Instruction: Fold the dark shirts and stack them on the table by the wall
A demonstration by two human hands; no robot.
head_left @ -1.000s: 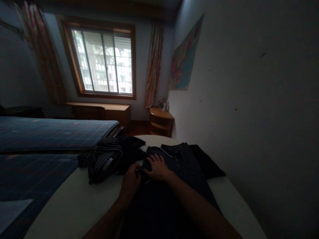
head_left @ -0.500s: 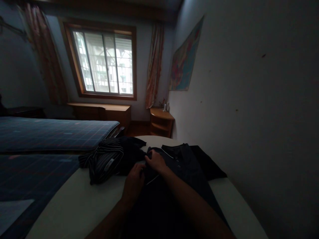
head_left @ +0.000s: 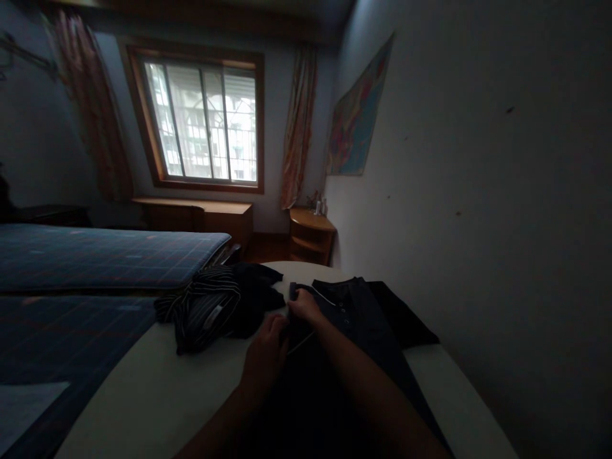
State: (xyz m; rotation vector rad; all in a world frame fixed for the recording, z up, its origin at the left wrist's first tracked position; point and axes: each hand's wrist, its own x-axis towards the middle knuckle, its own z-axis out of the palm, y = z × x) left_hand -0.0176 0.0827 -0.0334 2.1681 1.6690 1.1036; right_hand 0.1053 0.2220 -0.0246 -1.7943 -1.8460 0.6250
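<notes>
A dark polo shirt [head_left: 354, 325] with white piping lies flat on a white round table [head_left: 157, 389]. My right hand [head_left: 303, 306] pinches the folded shoulder edge of the shirt near its collar. Just below it, my left hand [head_left: 266, 354] presses on the shirt's left edge, its fingers curled onto the cloth. Left of both hands lies a heap of dark and striped clothes [head_left: 210, 309]. The room is dim and the fingertips are hard to make out.
A bed with a blue checked cover [head_left: 95, 255] runs along the left. Behind stand a window [head_left: 205, 131], curtains, a low wooden cabinet [head_left: 201, 217] and a corner shelf [head_left: 308, 236]. A map [head_left: 356, 121] hangs on the right wall.
My right hand has slid up the shirt from flat on the chest to the shoulder edge and closed on it. My left hand followed slightly up and right.
</notes>
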